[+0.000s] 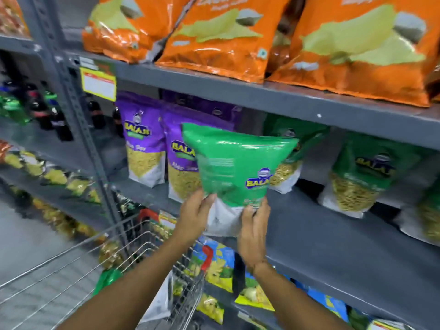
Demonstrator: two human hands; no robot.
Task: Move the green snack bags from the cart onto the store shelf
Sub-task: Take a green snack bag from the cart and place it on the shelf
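Nearest, wire cart (133,256) with another green bag (108,279) inside. Above it, left hand (194,216) and right hand (253,228) clamped on upright green Balaji snack bag (234,167), long axis vertical, just short of grey shelf (333,225); beyond, shelved green bags (362,175).

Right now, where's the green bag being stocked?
Head view, centre: the green snack bag is held at its bottom by the left hand and right hand, in front of the middle shelf, just right of the purple bags.
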